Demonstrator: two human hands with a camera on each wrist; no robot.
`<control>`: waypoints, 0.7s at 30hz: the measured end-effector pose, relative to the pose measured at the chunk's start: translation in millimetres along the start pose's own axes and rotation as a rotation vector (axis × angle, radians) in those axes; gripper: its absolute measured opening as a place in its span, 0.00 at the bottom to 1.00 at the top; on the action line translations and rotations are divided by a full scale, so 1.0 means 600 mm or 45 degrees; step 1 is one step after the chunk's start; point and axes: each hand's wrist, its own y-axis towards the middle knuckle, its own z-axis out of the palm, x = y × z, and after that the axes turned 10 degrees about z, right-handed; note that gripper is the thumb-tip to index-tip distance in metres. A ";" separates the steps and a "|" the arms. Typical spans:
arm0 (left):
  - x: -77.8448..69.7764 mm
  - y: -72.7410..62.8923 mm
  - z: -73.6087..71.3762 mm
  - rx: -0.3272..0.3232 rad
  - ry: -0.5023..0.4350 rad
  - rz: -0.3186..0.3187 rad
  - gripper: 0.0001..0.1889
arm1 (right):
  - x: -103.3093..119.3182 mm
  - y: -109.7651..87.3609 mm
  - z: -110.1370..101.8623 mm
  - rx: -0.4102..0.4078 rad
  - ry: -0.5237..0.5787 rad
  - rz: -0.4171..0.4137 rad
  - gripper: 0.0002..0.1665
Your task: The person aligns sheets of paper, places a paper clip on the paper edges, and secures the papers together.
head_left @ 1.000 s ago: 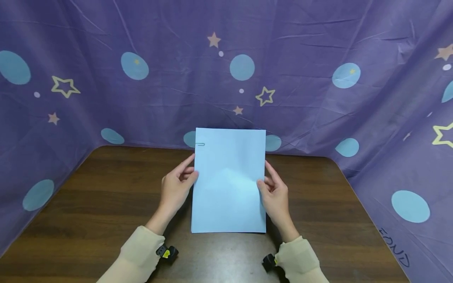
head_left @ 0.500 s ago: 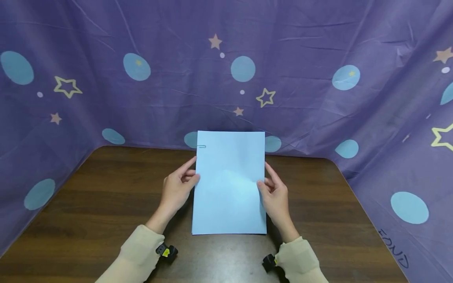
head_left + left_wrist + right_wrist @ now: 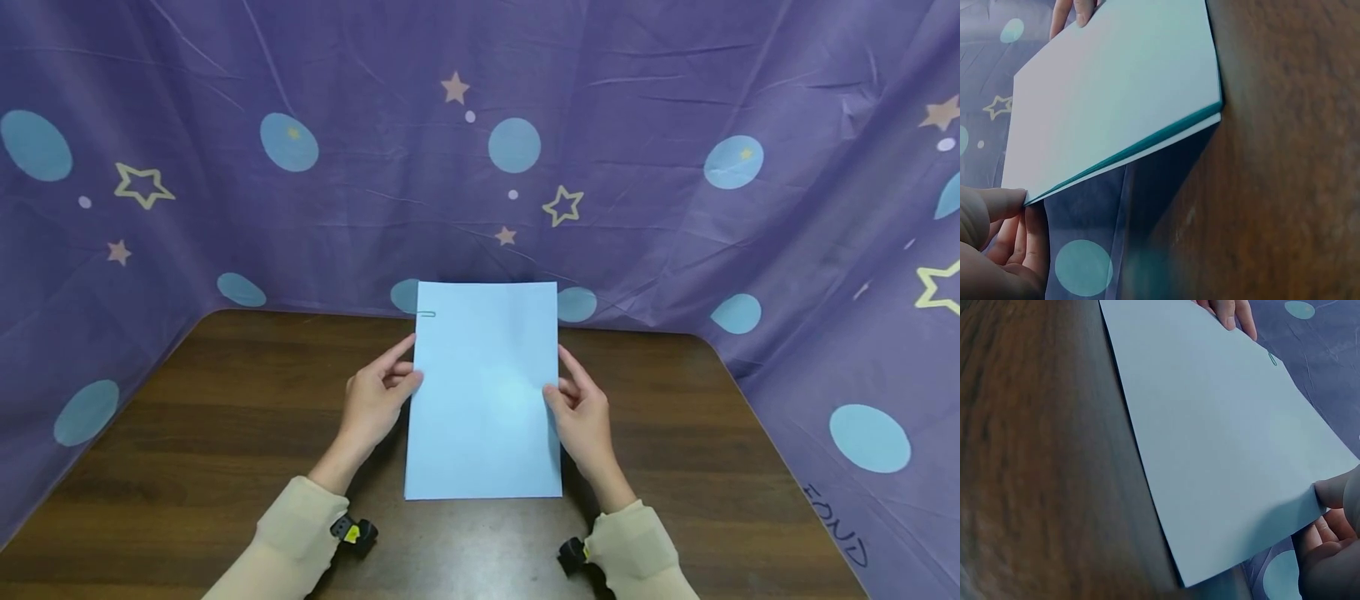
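Note:
A small stack of light blue paper sheets (image 3: 483,433) stands tilted over the table, its lower edge at or close to the wood. Near the top of its left edge sits a green paper clip (image 3: 427,314). My left hand (image 3: 375,398) pinches the left edge between thumb and fingers, below the clip. On the opposite edge my right hand (image 3: 583,417) pinches the stack in the same way, thumb in front. In the left wrist view, the layers of the stack (image 3: 1116,94) part slightly towards the lower corner. Most fingertips are hidden behind the paper.
The brown wooden table (image 3: 247,417) spreads out on both sides of the paper. Behind it and along both sides hangs a purple curtain (image 3: 375,167) with stars and blue spots. A black wrist camera (image 3: 358,535) sits on the left sleeve, another black camera (image 3: 572,557) on the right.
The top edge of the paper stack has sunk slightly in the head view. Both hands keep their hold on the side edges, with hardly any movement.

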 end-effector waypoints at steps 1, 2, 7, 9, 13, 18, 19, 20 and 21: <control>0.000 0.000 0.000 0.000 0.001 -0.004 0.30 | 0.000 0.000 0.000 0.003 -0.004 0.007 0.42; 0.000 0.000 0.000 0.001 0.002 -0.008 0.30 | 0.000 0.000 0.000 0.006 -0.009 0.017 0.42; 0.001 0.000 -0.002 0.008 0.005 -0.025 0.30 | 0.001 -0.001 0.001 0.018 -0.020 0.069 0.39; 0.002 0.000 -0.002 0.014 0.006 -0.029 0.30 | 0.000 -0.001 0.001 0.019 -0.022 0.081 0.38; 0.003 0.001 -0.002 0.024 0.019 -0.037 0.30 | -0.001 -0.001 0.002 0.019 -0.032 0.088 0.38; 0.004 0.001 -0.002 0.025 0.028 -0.050 0.30 | -0.001 -0.002 0.002 0.034 -0.041 0.101 0.37; 0.005 0.001 -0.002 0.027 0.030 -0.053 0.30 | -0.001 -0.002 0.002 0.037 -0.041 0.104 0.37; 0.005 0.000 -0.002 0.027 0.031 -0.058 0.30 | 0.000 -0.002 0.003 0.041 -0.041 0.109 0.37; 0.006 0.000 -0.002 0.028 0.034 -0.062 0.30 | 0.000 -0.003 0.003 0.045 -0.043 0.113 0.37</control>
